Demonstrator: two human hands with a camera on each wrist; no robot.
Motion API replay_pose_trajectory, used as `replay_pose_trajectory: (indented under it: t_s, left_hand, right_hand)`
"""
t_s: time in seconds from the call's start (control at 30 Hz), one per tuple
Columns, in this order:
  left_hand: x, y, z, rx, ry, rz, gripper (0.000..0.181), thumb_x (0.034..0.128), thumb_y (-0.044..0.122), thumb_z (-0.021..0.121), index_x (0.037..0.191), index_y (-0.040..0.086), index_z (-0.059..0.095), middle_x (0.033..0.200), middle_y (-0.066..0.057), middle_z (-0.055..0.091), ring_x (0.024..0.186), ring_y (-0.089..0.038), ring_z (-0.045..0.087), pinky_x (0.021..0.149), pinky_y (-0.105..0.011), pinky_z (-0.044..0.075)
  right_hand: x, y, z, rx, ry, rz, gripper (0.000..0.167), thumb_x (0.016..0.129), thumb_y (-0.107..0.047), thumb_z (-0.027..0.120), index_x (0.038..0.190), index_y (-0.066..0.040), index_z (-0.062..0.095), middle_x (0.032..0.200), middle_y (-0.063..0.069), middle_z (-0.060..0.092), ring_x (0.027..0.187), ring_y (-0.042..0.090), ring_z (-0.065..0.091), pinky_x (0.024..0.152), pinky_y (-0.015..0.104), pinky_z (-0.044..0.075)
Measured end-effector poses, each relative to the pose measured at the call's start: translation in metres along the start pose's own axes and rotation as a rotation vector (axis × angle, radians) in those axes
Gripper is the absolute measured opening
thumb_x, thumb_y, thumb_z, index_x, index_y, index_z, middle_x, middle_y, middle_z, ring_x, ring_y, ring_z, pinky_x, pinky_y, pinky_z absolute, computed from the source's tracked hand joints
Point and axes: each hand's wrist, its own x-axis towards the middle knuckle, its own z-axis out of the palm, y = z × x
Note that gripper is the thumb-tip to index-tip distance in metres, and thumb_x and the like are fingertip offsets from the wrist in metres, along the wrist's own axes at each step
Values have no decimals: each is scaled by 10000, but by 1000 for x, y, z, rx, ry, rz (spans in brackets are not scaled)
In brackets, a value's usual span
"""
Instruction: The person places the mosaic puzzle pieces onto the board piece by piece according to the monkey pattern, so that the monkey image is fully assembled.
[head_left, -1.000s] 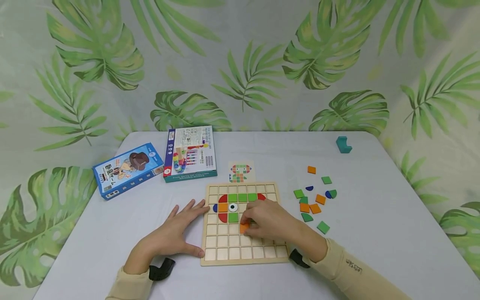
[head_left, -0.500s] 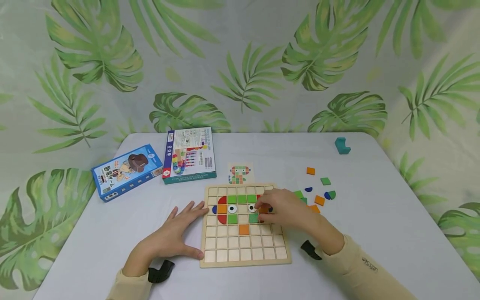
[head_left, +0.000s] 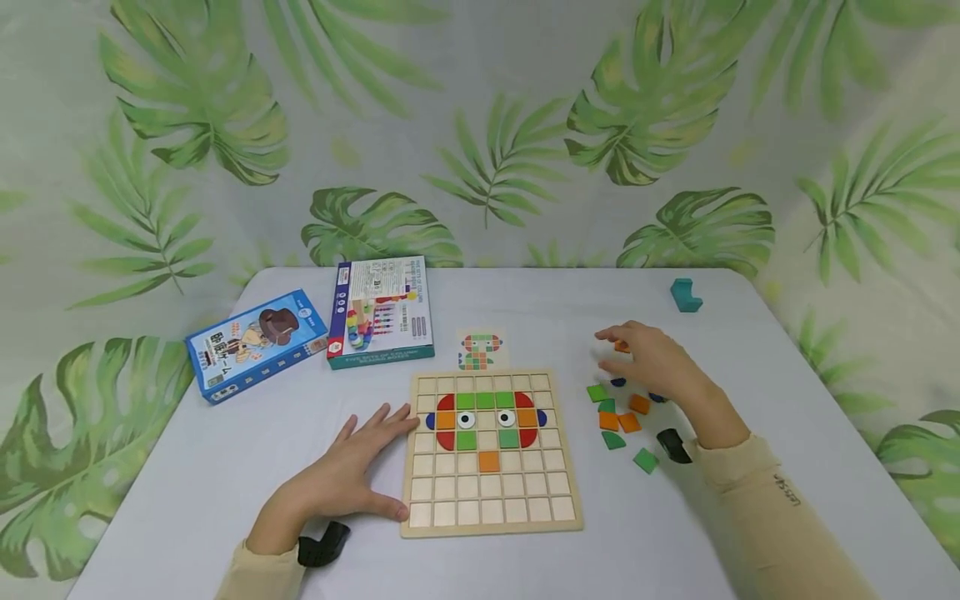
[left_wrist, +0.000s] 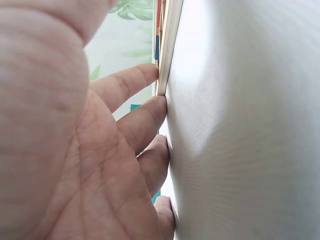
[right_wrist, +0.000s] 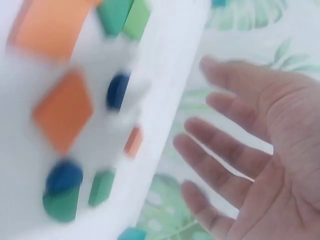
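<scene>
A wooden grid board (head_left: 491, 492) lies on the table, with red, green, orange and blue tiles and two eye discs set in its upper cells. A single orange square (head_left: 489, 462) sits in a cell below them. My left hand (head_left: 341, 471), fingers spread, touches the board's left edge with fingertips and thumb. Over the loose tiles right of the board hovers my right hand (head_left: 660, 362), thumb and fingers apart and holding nothing. Between them, in the head view, shows an orange tile (head_left: 622, 346). The right wrist view shows that palm (right_wrist: 280, 195) above no touched tile.
Loose green, orange and blue tiles (head_left: 628, 422) are scattered right of the board. A pattern card (head_left: 482, 350) lies behind it. Two boxes, a blue one (head_left: 257, 344) and a white one (head_left: 381, 310), stand back left. A teal block (head_left: 686, 296) sits back right.
My right hand has left the board and moved right and back to above the loose tiles. It uncovered the orange square and the right-side pieces. My left hand has stayed at the board.
</scene>
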Motion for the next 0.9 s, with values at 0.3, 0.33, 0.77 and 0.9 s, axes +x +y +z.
replay_pose_trajectory:
  t_s: [0.3,0.33,0.77,0.9]
  left_hand:
    - [0,0,0,0,5,1,1190,669,575,983,1659,222,425,1798,1,266,1702,-357,83,1329,-710,-53]
    - [0,0,0,1,4,0,1190,670,573,984,1659,221,424,1798,0,264,1703,-357,82,1329,-711,-53]
    - [-3,4,-3,8,9,5,1161,692,569,974,1654,213,430,1795,-30,277,1695,-392,96,1311,-747,-42]
    - [-2,3,-3,7,5,4,1164,691,575,973,1655,216,428,1796,-25,273,1696,-387,92,1313,-743,-44]
  right_hand:
    - [16,31,-8,-106,-50,105,614,997,-254,763,1513,15,568,1466,373,566,1245,518,627,1009,680,571]
    - [17,34,-8,-115,-56,111,615,993,-247,767,1509,22,569,1469,377,562,1261,526,616,1024,687,560]
    - [29,56,-2,-61,-75,131,400,974,-139,758,1322,52,704,1250,274,713,1098,408,658,1012,624,573]
    - [30,57,-3,-33,-83,149,355,982,-124,748,1293,46,725,1243,267,721,1097,404,658,1002,616,577]
